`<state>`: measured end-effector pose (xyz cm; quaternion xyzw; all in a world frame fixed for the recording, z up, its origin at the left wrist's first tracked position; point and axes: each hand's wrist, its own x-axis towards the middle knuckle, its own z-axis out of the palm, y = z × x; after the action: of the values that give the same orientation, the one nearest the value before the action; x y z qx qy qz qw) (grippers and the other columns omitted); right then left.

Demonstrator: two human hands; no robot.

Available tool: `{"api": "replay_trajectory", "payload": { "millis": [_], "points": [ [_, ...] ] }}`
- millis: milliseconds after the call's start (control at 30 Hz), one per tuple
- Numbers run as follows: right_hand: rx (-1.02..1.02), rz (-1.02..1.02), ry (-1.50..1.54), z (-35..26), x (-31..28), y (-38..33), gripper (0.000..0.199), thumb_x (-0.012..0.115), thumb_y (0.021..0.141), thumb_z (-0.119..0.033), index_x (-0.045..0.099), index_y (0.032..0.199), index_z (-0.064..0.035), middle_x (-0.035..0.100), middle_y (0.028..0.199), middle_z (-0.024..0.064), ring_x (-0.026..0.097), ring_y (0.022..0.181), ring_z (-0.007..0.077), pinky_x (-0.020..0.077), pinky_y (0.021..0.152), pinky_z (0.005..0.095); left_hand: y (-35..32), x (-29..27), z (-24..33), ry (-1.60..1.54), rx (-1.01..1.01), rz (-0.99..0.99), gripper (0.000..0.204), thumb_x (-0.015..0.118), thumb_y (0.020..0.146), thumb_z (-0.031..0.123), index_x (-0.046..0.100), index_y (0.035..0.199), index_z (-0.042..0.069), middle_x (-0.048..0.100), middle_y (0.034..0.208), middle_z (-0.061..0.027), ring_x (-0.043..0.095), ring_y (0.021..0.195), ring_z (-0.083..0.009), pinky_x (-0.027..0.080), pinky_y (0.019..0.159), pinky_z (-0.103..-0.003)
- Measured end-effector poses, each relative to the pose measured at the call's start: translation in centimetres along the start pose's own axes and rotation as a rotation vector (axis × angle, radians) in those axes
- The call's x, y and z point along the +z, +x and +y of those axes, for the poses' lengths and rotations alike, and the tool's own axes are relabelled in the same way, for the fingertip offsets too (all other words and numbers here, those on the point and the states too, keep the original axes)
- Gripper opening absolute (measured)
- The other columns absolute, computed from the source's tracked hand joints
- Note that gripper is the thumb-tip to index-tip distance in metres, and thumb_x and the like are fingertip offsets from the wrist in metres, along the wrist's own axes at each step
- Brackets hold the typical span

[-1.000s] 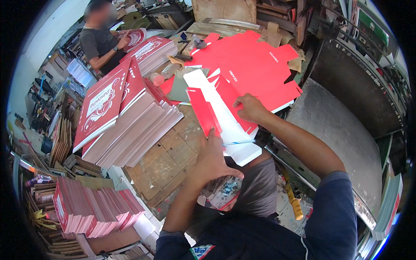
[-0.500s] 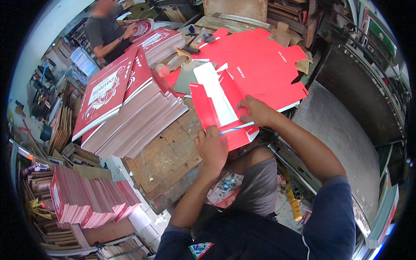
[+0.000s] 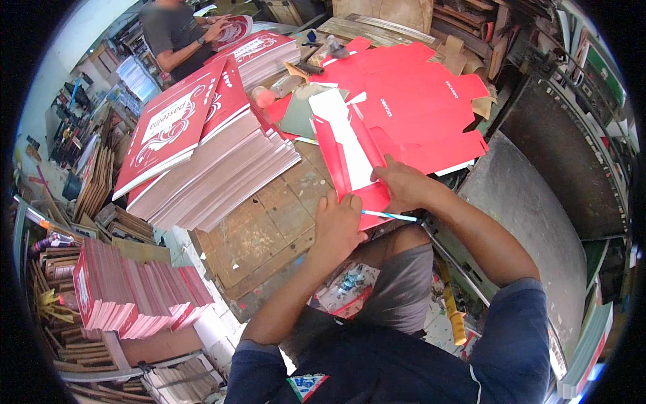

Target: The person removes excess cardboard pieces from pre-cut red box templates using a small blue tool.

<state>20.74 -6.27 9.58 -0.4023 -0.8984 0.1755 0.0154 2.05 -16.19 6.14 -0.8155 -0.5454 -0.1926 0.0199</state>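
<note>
A partly folded red carton (image 3: 330,145) with a white inner face lies in front of me at the near edge of the wooden bench. My left hand (image 3: 338,225) is closed at its near left corner. From that hand a thin blue-and-white striped stick (image 3: 390,216) juts out to the right. My right hand (image 3: 404,185) grips the carton's right side near its front end, with the thumb and fingers partly hidden. Beyond it, flat red carton blanks (image 3: 417,101) with white undersides lie spread in a pile.
Tall stacks of red printed sheets (image 3: 222,175) stand at the left of the bench (image 3: 262,236). Another person (image 3: 175,40) handles a printed sheet behind them. A grey metal plate (image 3: 531,195) stands to the right. More red stacks (image 3: 134,289) sit lower left. A yellow handle (image 3: 455,316) is below.
The carton's side panels have folded inward, leaving a narrower shape. The striped stick has swung from slanting up rightward to slanting slightly down. My view has shifted a little.
</note>
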Motion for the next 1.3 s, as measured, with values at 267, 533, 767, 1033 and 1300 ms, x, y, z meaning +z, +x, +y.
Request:
{"api": "replay_trajectory", "payload": {
  "millis": [267,533,767,1033,1300],
  "points": [
    [0.074,-0.084,-0.022,-0.3,-1.8,-0.8,0.090,0.091,0.047,-0.032,0.053,0.125,-0.0070,0.047,0.122,0.0232,0.052,0.115,0.0434,0.0492,0.091,0.0502,-0.3,0.3,-1.5,-0.051,0.016,-0.057,0.041,0.077,0.063,0.031,0.060,0.089,0.004,0.065,0.088,-0.0119,0.054,0.094,-0.0338,0.039,0.085,-0.045],
    [0.181,-0.092,-0.248,-0.9,-1.5,-1.0,0.106,0.094,0.036,-0.044,0.053,0.127,-0.0082,0.003,0.158,0.0275,0.034,0.136,0.0444,0.0428,0.099,0.0568,-2.1,1.3,-3.0,-0.165,-0.016,0.080,0.045,0.079,0.063,0.033,0.064,0.095,0.006,0.066,0.091,-0.0108,0.054,0.098,-0.0330,0.038,0.088,-0.043],
    [0.130,-0.062,-0.650,-3.6,0.2,-1.4,0.104,0.088,0.042,-0.059,0.055,0.120,0.0005,0.003,0.159,0.0225,0.013,0.145,0.0446,0.0288,0.103,0.0702,-3.5,1.4,-4.3,-0.564,-0.218,0.046,0.043,0.076,0.075,0.028,0.062,0.107,0.003,0.063,0.095,-0.0192,0.058,0.090,-0.0364,0.046,0.078,-0.045],
    [0.010,0.079,-0.626,-2.0,2.9,-1.1,0.136,0.076,0.047,-0.075,0.029,0.147,0.0038,0.014,0.158,0.0232,0.013,0.146,0.0413,0.0198,0.109,0.0677,-3.2,2.3,-4.8,-0.567,-0.297,0.116,0.022,0.061,0.085,0.011,0.053,0.102,-0.001,0.060,0.088,-0.0217,0.060,0.085,-0.0392,0.046,0.074,-0.047],
    [-0.070,-0.028,-0.504,-1.8,5.3,-0.6,0.128,0.074,0.062,-0.068,0.013,0.152,0.0010,0.013,0.158,0.0235,0.017,0.144,0.0452,0.0224,0.109,0.0669,-3.0,2.7,-4.4,-0.585,-0.280,0.262,0.037,0.061,0.082,0.009,0.048,0.115,-0.003,0.060,0.099,-0.0245,0.059,0.091,-0.0394,0.047,0.080,-0.047]
  ]
}}
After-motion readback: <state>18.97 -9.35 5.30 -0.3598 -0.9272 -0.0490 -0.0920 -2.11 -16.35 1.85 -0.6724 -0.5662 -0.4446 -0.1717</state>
